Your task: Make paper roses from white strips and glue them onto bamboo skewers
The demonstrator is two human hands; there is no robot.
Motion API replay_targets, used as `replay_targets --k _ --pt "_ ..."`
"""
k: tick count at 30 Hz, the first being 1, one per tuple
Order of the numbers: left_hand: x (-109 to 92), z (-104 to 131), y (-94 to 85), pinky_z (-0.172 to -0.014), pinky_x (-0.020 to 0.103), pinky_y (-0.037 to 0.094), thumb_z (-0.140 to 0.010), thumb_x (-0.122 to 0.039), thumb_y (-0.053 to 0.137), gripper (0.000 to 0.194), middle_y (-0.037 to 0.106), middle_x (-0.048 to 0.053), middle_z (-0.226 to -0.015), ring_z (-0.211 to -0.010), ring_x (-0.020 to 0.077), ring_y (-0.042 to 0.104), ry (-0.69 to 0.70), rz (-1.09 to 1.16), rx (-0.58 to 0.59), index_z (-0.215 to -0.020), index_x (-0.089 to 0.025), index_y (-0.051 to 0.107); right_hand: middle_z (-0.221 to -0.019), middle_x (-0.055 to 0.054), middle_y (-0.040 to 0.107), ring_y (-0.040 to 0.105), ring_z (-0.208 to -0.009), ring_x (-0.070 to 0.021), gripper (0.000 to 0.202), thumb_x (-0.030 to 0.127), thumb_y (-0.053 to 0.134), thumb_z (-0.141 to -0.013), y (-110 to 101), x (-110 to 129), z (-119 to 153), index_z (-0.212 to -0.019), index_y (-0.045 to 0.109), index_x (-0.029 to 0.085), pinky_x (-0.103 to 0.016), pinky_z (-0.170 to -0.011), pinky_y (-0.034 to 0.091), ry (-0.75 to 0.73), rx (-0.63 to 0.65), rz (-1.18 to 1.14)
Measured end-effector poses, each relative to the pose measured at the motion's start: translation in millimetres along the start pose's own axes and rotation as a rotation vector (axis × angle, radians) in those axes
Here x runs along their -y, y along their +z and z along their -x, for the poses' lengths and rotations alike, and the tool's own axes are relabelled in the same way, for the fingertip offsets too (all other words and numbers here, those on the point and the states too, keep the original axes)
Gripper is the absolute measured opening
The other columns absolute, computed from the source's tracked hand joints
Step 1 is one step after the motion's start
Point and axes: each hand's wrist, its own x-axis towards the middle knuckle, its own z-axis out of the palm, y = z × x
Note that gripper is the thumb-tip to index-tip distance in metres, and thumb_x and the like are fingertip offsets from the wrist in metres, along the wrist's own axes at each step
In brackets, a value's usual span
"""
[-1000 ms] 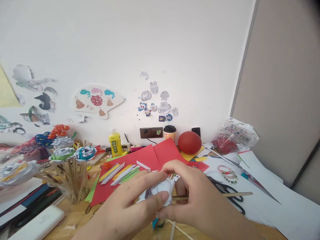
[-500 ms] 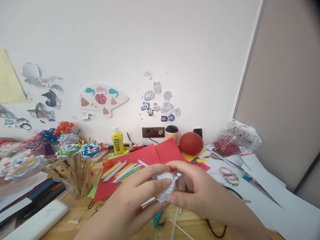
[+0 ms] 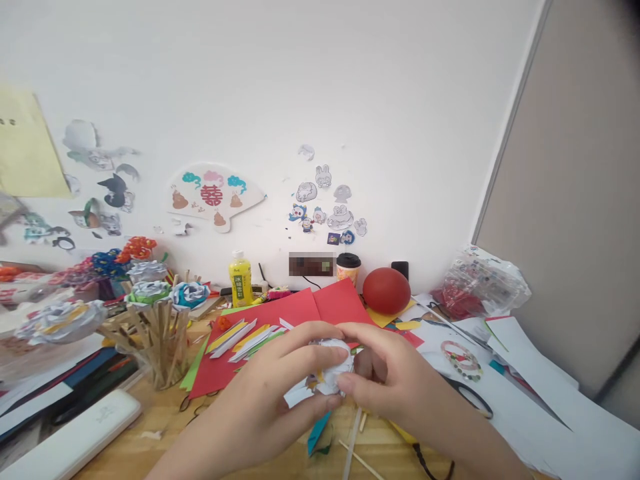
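A crumpled white paper flower [image 3: 327, 373] with a little yellow in it is held between both hands at the lower middle. My left hand [image 3: 280, 380] curls over its left side, thumb below and fingers across the top. On the right side, my right hand [image 3: 385, 373] pinches the flower's edge between thumb and fingers; its fingertips are partly hidden. Folded paper strips in white, yellow and green [image 3: 253, 343] lie on red paper [image 3: 215, 377] beyond my left hand. Beneath the hands is a teal paper piece [image 3: 319, 433].
At left, a cup of wooden sticks [image 3: 163, 353] stands near paper flowers [image 3: 63, 323] and a white case [image 3: 75, 437]. Behind are a yellow bottle [image 3: 241, 280], a lidded cup [image 3: 349, 269] and a red balloon [image 3: 387, 291]. White sheets [image 3: 540, 380] spread at right.
The view has shifted slightly left, so the scene sits further right. My left thumb and the flower have turned a little, showing more yellow and a white flap at its left.
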Motion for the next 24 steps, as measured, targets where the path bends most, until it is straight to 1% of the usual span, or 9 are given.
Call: replay_targets --k 2,3,5,7,10,14,19,21,24 --pt "6 1 -1.5 -0.089 0.028 0.046 -0.082 -0.012 0.058 0.039 0.054 0.004 -0.121 -0.109 0.0183 0.054 -0.036 0.040 -0.047 -0.115 -0.031 0.048 -0.074 0.003 0.055 0.048 -0.061 -0.0105 0.049 0.038 0.065 -0.077 -7 0 1 -0.122 0.049 0.028 -0.020 -0.053 0.036 -0.015 0.009 0.058" --pt "9 1 -2.2 -0.087 0.028 0.046 -0.081 -0.013 0.058 0.039 0.055 0.004 -0.120 -0.109 0.0182 0.054 -0.052 0.073 -0.073 -0.114 -0.031 0.049 -0.080 0.002 0.059 0.049 -0.063 -0.0107 0.048 0.039 0.066 -0.076 -10 0 2 -0.121 0.051 0.029 -0.021 -0.054 0.036 -0.028 0.003 0.112" --pt "16 1 -3.2 -0.086 0.028 0.047 -0.081 -0.015 0.060 0.037 0.055 0.004 -0.118 -0.109 0.0193 0.054 -0.070 0.151 -0.114 -0.113 -0.031 0.051 -0.084 0.002 0.062 0.049 -0.063 -0.0102 0.031 0.037 0.065 -0.078 -14 3 4 -0.106 0.060 0.027 -0.020 -0.056 0.036 -0.050 -0.007 0.219" --pt "21 1 -3.8 -0.086 0.030 0.047 -0.081 -0.016 0.061 0.035 0.055 0.006 -0.119 -0.111 0.0214 0.053 -0.073 0.227 -0.125 -0.112 -0.030 0.053 -0.074 0.004 0.061 0.049 -0.060 -0.0089 0.011 0.033 0.061 -0.082 -15 6 7 -0.085 0.064 0.023 -0.019 -0.053 0.033 -0.060 -0.014 0.293" --pt "23 2 -4.6 -0.087 0.032 0.047 -0.081 -0.017 0.062 0.035 0.057 0.006 -0.118 -0.111 0.0223 0.053 -0.052 0.309 -0.105 -0.112 -0.031 0.054 -0.061 0.006 0.053 0.044 -0.055 -0.0073 0.016 0.028 0.060 -0.082 -11 9 10 -0.069 0.059 0.020 -0.019 -0.049 0.028 -0.089 -0.034 0.380" --pt "19 4 -6.4 -0.088 0.031 0.047 -0.080 -0.020 0.063 0.038 0.057 0.003 -0.118 -0.110 0.0212 0.054 -0.034 0.336 -0.083 -0.113 -0.036 0.053 -0.059 0.007 0.052 0.044 -0.055 -0.0070 0.018 0.028 0.060 -0.082 -10 7 12 -0.066 0.058 0.020 -0.019 -0.050 0.029 -0.147 -0.043 0.406" --pt "16 6 -7.6 -0.089 0.030 0.046 -0.080 -0.023 0.063 0.037 0.054 0.001 -0.120 -0.108 0.0199 0.055 -0.044 0.297 -0.062 -0.113 -0.038 0.053 -0.058 0.006 0.054 0.048 -0.056 -0.0081 0.022 0.029 0.059 -0.083 -13 4 13 -0.063 0.058 0.019 -0.020 -0.052 0.031 -0.213 -0.041 0.448" --pt "15 7 -7.6 -0.090 0.030 0.045 -0.082 -0.023 0.061 0.037 0.054 0.001 -0.120 -0.111 0.0204 0.052 -0.048 0.291 -0.062 -0.114 -0.038 0.051 -0.059 0.006 0.054 0.047 -0.056 -0.0076 0.017 0.027 0.060 -0.082 -12 4 12 -0.066 0.059 0.020 -0.020 -0.051 0.031 -0.221 -0.061 0.426" --pt "16 7 -7.3 -0.097 0.033 0.040 -0.084 -0.024 0.058 0.039 0.052 0.003 -0.123 -0.120 0.0220 0.044 -0.087 0.260 -0.086 -0.119 -0.038 0.047 -0.060 0.007 0.054 0.045 -0.055 -0.0067 0.010 0.023 0.061 -0.081 -8 6 10 -0.071 0.061 0.021 -0.018 -0.050 0.029 -0.241 -0.109 0.366"
